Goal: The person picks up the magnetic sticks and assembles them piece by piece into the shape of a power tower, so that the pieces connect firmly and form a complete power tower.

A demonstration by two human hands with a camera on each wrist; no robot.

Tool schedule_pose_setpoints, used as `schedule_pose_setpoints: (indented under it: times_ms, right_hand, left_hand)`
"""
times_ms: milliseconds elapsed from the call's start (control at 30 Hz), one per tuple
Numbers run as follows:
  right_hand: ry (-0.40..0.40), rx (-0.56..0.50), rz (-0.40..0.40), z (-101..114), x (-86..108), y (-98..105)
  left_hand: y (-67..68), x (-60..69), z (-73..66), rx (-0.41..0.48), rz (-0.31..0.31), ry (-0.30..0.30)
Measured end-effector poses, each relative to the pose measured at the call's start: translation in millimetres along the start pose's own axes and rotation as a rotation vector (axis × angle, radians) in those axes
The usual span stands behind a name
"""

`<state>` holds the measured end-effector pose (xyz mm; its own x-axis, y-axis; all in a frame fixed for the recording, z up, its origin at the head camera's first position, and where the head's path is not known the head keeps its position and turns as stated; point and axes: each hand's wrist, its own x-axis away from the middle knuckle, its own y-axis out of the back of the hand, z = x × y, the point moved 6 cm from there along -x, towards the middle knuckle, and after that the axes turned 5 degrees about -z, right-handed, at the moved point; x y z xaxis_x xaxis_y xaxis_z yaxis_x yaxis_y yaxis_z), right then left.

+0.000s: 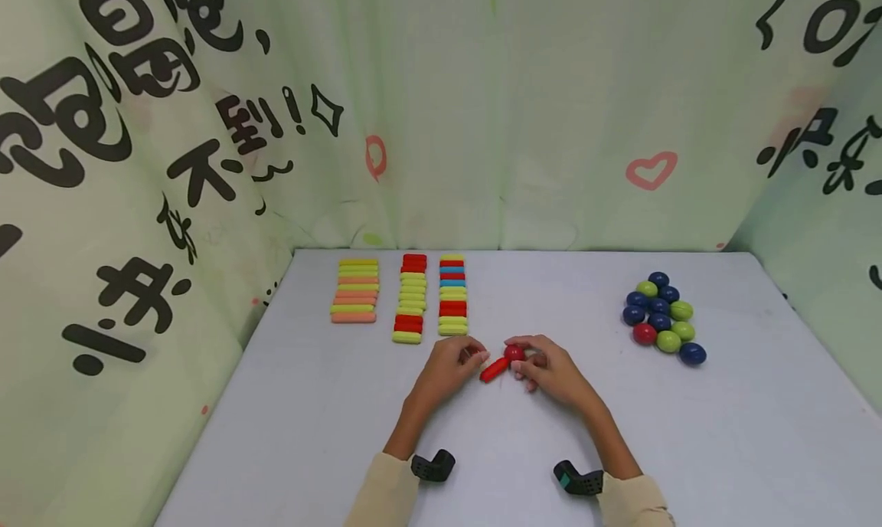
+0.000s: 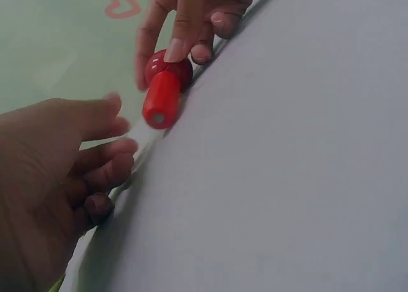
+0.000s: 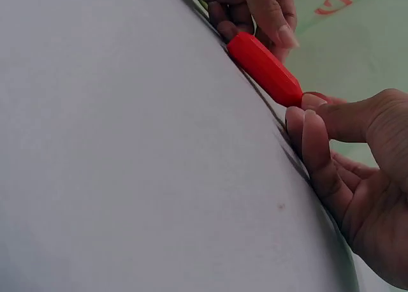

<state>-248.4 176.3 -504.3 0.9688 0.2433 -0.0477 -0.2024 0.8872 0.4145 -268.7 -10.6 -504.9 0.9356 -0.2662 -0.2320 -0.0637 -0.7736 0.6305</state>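
Between my hands is a red stick [image 1: 494, 370] joined end to end with a shiny red ball [image 1: 514, 351]. My right hand [image 1: 551, 370] pinches the ball between thumb and fingers; in the right wrist view its fingertips [image 3: 313, 104] hide most of the ball. The red stick [image 2: 160, 101] slants away from it toward my left hand, showing a small pale spot in its end face. My left hand [image 1: 449, 366] hovers close to that free end with fingers loosely bent. In the left wrist view, a gap separates the left hand [image 2: 57, 164] from the stick.
Toward the back left of the white table [image 1: 331, 435] lie three columns of coloured sticks: a left one [image 1: 354, 291], a middle one [image 1: 411, 297] and a right one [image 1: 452, 295]. A cluster of blue, green and red balls [image 1: 659, 306] sits at the right. A printed curtain [image 1: 551, 129] stands behind.
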Motion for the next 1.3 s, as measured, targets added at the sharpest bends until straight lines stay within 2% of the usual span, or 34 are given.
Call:
schedule_pose_setpoints:
  times_ms: [167, 233, 300, 367, 467, 600, 700, 833, 1000, 1167, 1300]
  right_hand:
    - [0.034, -0.022, -0.004, 0, -1.1, 0]
    - [0.046, -0.02, -0.011, 0, -1.3, 0]
    - [0.038, -0.007, -0.021, 0, -1.9, 0]
    - [0.012, 0.019, -0.043, 0, -2.8, 0]
    - [-0.03, 0.085, -0.098, 1, -5.8, -1]
    - [-0.052, 0.169, -0.172, 2, -10.5, -3]
    - [-0.071, 0.176, -0.19, 4, -11.6, -6]
    - [-0.111, 0.145, -0.178, 3, -11.1, -7]
    - [-0.15, 0.098, -0.161, 0, -10.3, -6]
    - [-0.127, 0.057, -0.136, -1, -9.1, -5]
    - [-0.096, 0.041, -0.104, 0, -8.9, -7]
  left_hand:
    - [20.3, -2.9, 11.7, -0.036, -0.208, 0.114]
    - [25.0, -2.6, 15.5, -0.063, -0.244, 0.169]
    - [27.5, -1.8, 17.3, -0.088, -0.25, 0.212]
    - [28.4, -0.7, 17.5, -0.117, -0.242, 0.235]
    - [28.4, -0.2, 16.0, -0.152, -0.231, 0.236]
    - [28.8, -0.3, 12.4, -0.18, -0.227, 0.214]
    - [27.9, -0.3, 11.2, -0.203, -0.204, 0.193]
    - [23.4, 0.8, 10.7, -0.212, -0.152, 0.171]
    - [15.2, 1.5, 5.6, -0.162, -0.056, 0.131]
    - [6.9, 1.1, 1.9, -0.097, 0.018, 0.081]
    - [3.3, 1.5, -0.6, -0.102, 0.041, 0.056]
